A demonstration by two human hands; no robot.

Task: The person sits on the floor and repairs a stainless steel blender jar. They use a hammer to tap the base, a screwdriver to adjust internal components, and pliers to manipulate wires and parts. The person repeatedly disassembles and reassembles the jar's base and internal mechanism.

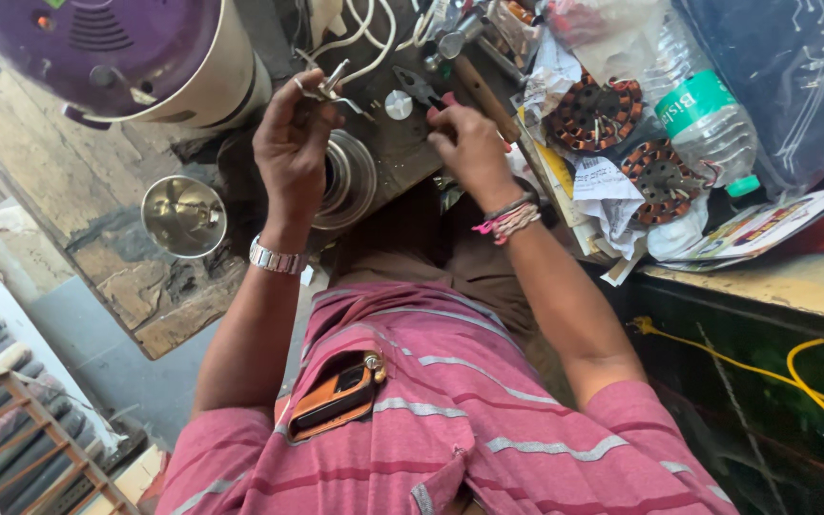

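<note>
over the cluttered counter (193, 305), the left hand (290, 143) pinches a small bent metal part (331, 86) up for reach, grip closed on it. the right hand (469, 143) closes on red-handled pliers (422, 91), nose toward the part.

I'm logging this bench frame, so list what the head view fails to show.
- Small metal part: partly hidden by the left hand; kind unclear.
- Pliers: handles hidden inside the right hand.
- Purple-topped appliance: cut by the top edge.
- Water bottle: base hidden by clutter.
</note>
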